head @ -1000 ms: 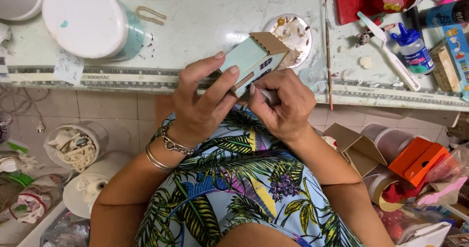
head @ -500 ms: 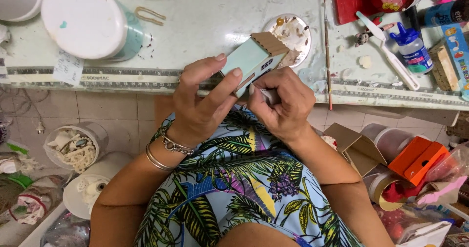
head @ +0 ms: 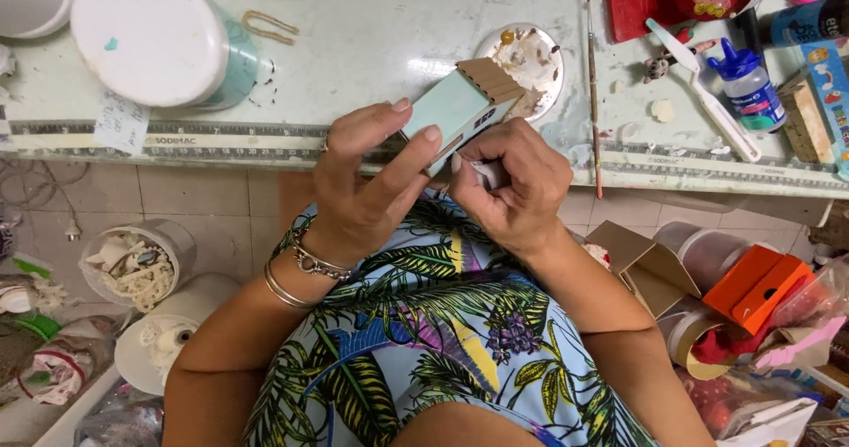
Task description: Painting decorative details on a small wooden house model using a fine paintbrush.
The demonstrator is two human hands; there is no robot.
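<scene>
My left hand (head: 371, 182) grips a small model house (head: 460, 106) with pale green walls and a brown corrugated roof, held tilted over the table's front edge. My right hand (head: 513, 186) is closed around a small white piece (head: 486, 173) pressed against the house's lower end. Bracelets circle my left wrist.
On the table stand a round white lidded tub (head: 155, 40), a small plate with paste (head: 526, 62), a thin brush (head: 592, 84), a white spatula (head: 703, 89) and a blue-capped glue bottle (head: 747, 84). A ruler strip (head: 177, 137) runs along the edge. Buckets and boxes crowd the floor.
The house has turned slightly in my hands; my right fingers shifted along its lower end. Both hands stay in the same place.
</scene>
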